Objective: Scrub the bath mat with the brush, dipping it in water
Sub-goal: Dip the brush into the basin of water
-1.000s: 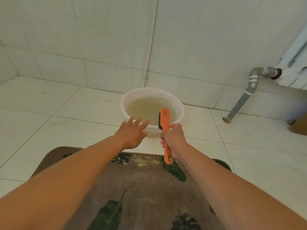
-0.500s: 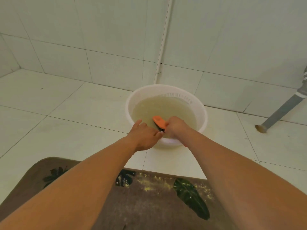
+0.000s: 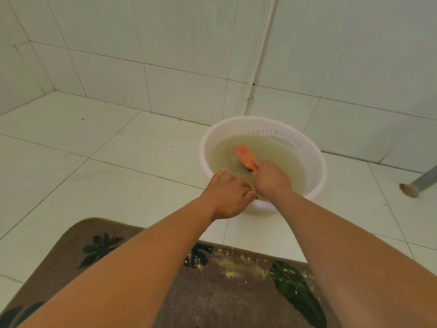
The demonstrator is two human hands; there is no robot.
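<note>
The head view looks down at a white basin [image 3: 314,185] that stands on the tiled floor [image 3: 94,185], close to the wall. The basin holds cloudy, yellowish water [image 3: 279,155]. The right hand [image 3: 270,177] is closed around the handle of an orange brush [image 3: 246,158] and holds it over the basin; the head of the brush is down at the water surface, with the dark bristles facing downward. The left hand [image 3: 228,192] is at the near rim of the basin, just beside the right hand, with its fingers curled loosely; I cannot tell if it grips the rim or only rests there. The brown bath mat [image 3: 212,292] with dark leaf patterns lies on the floor in front of the basin, under both forearms. Yellow crumbs are scattered on its far edge.
</note>
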